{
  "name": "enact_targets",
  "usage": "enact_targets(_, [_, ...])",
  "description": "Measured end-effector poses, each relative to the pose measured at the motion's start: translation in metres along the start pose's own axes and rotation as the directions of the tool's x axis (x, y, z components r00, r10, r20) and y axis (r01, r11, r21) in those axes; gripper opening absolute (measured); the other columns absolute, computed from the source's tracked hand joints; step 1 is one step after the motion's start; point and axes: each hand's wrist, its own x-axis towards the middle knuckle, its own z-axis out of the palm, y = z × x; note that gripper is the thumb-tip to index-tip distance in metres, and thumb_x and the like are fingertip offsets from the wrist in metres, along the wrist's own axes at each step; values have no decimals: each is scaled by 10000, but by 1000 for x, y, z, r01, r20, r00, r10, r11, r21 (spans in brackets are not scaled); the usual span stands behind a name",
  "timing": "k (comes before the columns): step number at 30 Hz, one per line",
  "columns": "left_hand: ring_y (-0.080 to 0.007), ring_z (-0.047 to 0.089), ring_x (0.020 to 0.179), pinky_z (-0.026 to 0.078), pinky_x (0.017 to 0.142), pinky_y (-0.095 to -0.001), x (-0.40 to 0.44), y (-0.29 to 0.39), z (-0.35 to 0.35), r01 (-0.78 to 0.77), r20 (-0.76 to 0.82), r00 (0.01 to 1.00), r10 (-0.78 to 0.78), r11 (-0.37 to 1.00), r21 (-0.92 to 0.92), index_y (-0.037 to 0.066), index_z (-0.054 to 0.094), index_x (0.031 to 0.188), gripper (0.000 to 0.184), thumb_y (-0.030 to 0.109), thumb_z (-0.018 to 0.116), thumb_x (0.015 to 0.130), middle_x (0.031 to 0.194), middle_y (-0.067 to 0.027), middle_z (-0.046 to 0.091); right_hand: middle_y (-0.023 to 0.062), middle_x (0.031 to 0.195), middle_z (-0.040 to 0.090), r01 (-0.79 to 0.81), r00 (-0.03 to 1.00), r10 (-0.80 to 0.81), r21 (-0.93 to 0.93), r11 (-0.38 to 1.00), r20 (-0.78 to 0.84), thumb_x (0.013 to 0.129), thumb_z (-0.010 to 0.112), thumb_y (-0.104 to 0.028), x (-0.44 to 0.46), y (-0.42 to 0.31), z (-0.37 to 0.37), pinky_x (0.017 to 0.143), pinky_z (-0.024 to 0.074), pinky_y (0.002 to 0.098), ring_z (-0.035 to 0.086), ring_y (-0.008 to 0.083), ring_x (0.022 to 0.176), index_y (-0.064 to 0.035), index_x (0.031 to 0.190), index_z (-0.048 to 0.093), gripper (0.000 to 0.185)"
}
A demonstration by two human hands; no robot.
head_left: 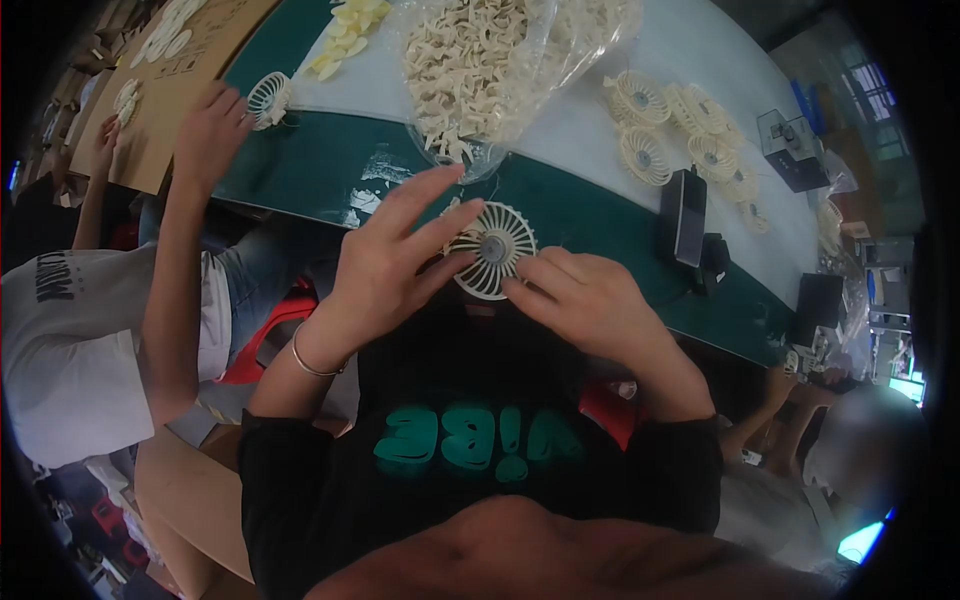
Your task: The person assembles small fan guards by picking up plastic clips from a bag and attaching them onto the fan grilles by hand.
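Note:
A round cream fan guard [497, 228] with radial ribs and a grey centre disc is held over the table's near edge. My right hand [585, 295] pinches its lower right rim between thumb and fingers. At its left side, my left hand [395, 245] has the thumb and a finger closing on the rim, while the forefinger stretches out above. A small cream piece partly shows between those left fingers; its shape cannot be made out. Just beyond the hands lies a clear plastic bag [465, 95] full of small cream plastic parts.
On the green-and-white table [545, 190] lie several cream fan guards [645, 155] at right, near a black device [685, 215] and a metal-topped fixture [795, 150]. Yellow pieces [345, 35] lie at the back. A co-worker's hand [215, 125] touches another fan guard [268, 100] at left.

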Motion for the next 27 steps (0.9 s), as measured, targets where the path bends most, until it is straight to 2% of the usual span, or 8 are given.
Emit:
enact_targets(6, [-235,762,870,617,743,-331,-21,-2,15,228,100,971,-216,964,-138,50,745,1156,376,84,860,800,1251,-145,703,14,1038,591,12,1000,-12,28,1000,-8,796,687,-111,-6,-3,-7,681,557,276,635,161,958,-90,1038,634,248])
enact_targets(9, [-196,756,859,611,717,-300,-20,14,12,368,130,929,-346,898,-241,35,749,1133,334,64,848,815,1216,-141,719,17,1072,591,-17,999,15,58,998,38,804,685,-104,-11,-5,-9,679,572,289,637,171,982,-95,1036,628,239])
enact_targets(12, [-168,747,849,603,704,-269,-27,8,15,357,207,929,-307,891,-280,4,761,1072,252,42,831,833,1210,-133,719,25,1119,595,-18,997,9,116,993,80,814,685,-94,-9,-4,-10,670,585,304,638,183,1017,-97,1036,629,228])
enact_targets(17, [-156,742,822,596,720,-265,-35,4,26,498,149,863,-482,762,-414,-29,765,998,150,13,798,858,1162,-139,724,23,1278,595,-58,996,45,174,983,80,823,702,-92,-2,-8,-3,659,599,312,629,197,1078,-104,1129,660,309])
enact_targets(19, [-163,744,794,594,706,-274,-39,1,32,497,90,849,-521,730,-469,-36,764,971,127,17,794,860,1117,-147,733,26,1243,659,-201,975,191,-90,975,-111,832,702,-84,6,-28,2,649,567,297,678,205,978,-138,1208,710,380])
enact_targets(22, [-143,732,838,588,726,-264,-46,-5,41,530,64,783,-619,610,-589,-46,767,985,134,3,791,862,1115,-135,739,25,1210,675,-186,980,158,-270,945,-123,828,708,-103,-4,-54,16,607,528,256,656,156,825,-116,1218,723,390])
enact_targets(23, [-138,727,854,585,739,-256,-47,-4,42,532,80,777,-624,584,-613,-45,769,1007,152,-1,789,863,1117,-132,739,30,1141,684,-183,976,148,-224,957,-161,811,713,-96,-1,-57,23,586,491,226,605,125,709,-76,1156,735,346])
enact_targets(27, [-126,715,873,576,744,-246,-46,0,43,536,144,793,-591,566,-626,-43,773,1054,188,-9,780,869,1116,-121,738,18,1092,667,-159,982,139,-172,972,-127,800,713,-96,-3,-53,47,605,503,233,609,138,754,-71,1103,729,305])
